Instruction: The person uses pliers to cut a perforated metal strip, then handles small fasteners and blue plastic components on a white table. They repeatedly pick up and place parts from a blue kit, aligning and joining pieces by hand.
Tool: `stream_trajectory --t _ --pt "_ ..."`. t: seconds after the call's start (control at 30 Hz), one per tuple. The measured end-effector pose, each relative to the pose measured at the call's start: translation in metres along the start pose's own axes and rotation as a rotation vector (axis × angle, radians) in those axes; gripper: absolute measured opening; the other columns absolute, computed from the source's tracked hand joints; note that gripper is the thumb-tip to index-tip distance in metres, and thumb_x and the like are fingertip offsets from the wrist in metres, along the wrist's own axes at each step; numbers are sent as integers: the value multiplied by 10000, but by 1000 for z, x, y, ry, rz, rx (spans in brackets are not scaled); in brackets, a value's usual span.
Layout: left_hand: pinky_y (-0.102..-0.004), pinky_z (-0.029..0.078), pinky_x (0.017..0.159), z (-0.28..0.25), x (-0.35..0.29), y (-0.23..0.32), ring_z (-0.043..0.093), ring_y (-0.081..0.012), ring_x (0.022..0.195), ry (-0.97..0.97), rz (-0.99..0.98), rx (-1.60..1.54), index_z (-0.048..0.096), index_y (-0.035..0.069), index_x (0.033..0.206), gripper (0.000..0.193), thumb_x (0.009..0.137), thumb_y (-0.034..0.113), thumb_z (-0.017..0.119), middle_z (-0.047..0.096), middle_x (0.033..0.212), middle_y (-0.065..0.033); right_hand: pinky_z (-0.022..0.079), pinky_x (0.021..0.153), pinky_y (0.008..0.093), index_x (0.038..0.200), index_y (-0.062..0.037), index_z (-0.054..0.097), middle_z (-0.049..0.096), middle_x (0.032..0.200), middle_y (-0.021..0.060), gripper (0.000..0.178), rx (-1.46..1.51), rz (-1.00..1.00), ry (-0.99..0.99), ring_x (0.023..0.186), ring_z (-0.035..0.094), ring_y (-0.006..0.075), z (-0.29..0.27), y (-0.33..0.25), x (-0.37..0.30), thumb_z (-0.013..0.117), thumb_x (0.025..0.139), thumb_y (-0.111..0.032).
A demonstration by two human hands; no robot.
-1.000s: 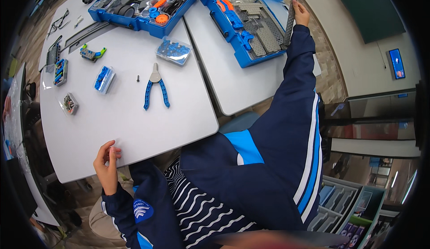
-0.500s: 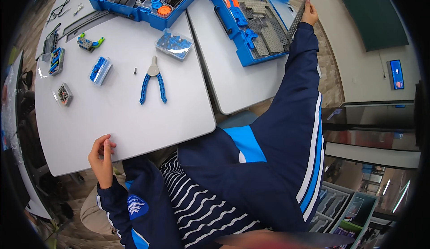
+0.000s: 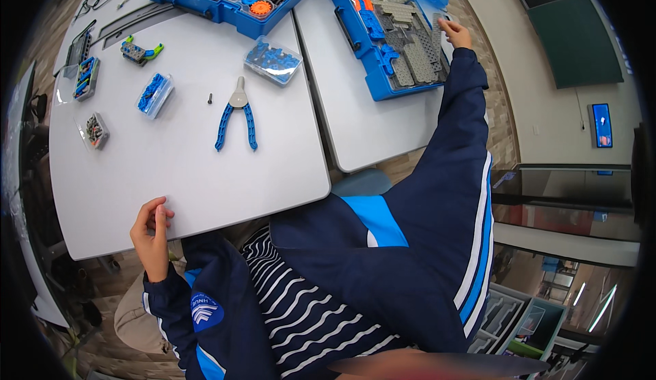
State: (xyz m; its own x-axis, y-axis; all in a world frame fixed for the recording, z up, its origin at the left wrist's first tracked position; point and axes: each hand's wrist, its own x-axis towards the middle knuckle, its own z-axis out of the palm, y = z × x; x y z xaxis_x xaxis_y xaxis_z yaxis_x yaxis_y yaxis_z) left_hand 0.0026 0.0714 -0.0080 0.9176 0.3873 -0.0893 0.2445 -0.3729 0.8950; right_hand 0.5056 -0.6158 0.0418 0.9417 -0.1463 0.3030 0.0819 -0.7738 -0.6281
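Out at the far right, my right hand [image 3: 458, 35] pinches the end of a long grey perforated plate [image 3: 436, 30], over the right side of an open blue case [image 3: 378, 78]. More grey perforated plates [image 3: 418, 64] fill that case, beside blue and orange parts and bagged white pieces. My left hand [image 3: 152, 233] rests at the front edge of the white table [image 3: 205, 188], fingers loosely curled and apart, nothing visible in it. Blue-handled pliers [image 3: 237, 115] lie mid-table, with a small dark pin [image 3: 210, 98] to their left.
A second blue case [image 3: 236, 18] with orange gears and black parts stands at the back. Clear boxes of blue pieces [image 3: 273, 62] [image 3: 156, 96] and small boxes of mixed parts [image 3: 86, 79] sit around. A grey-green assembly [image 3: 141, 52] lies left. A gap separates the two tables.
My right hand has moved left and slightly down, bringing the grey plate in over the case. My left hand stays by the table edge. The view has shifted slightly.
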Motion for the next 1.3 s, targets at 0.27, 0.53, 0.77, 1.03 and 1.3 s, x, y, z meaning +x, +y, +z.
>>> stream_trajectory --t 0.27,0.53,0.77,1.03,1.3 --pt "-230 427 635 1 0 -2 571 -83 691 22 31 8 698 -4 1084 191 995 130 596 679 797 -37 500 695 308 1028 -159 805 724 864 69 212 -228 -283 -130 769 635 160 -3 -6 -33 791 827 -222" --pt "-226 421 640 1 0 1 589 -78 718 3 26 34 704 8 1084 191 994 141 600 665 785 -24 496 689 329 996 -165 808 719 821 76 193 -307 -322 -58 732 634 188 16 -19 -48 774 842 -275" --pt "-223 422 647 1 -2 3 609 -84 740 16 9 45 706 5 1079 183 981 127 610 658 790 -21 492 673 312 937 -25 786 721 768 45 288 -384 9 -106 706 655 152 33 -11 -12 785 859 -303" --pt "-229 439 665 -1 -2 2 615 -90 751 -2 8 10 704 -2 1075 173 968 104 619 640 803 -11 531 682 351 899 -54 787 739 757 82 231 -343 70 -204 721 700 186 8 4 21 786 835 -276" --pt "-237 456 691 -4 -5 -1 615 -97 751 2 30 -6 703 -3 1086 174 963 89 623 646 804 -21 539 665 318 908 -58 773 740 777 44 215 -495 -100 -102 687 682 144 16 -6 3 796 846 -263"
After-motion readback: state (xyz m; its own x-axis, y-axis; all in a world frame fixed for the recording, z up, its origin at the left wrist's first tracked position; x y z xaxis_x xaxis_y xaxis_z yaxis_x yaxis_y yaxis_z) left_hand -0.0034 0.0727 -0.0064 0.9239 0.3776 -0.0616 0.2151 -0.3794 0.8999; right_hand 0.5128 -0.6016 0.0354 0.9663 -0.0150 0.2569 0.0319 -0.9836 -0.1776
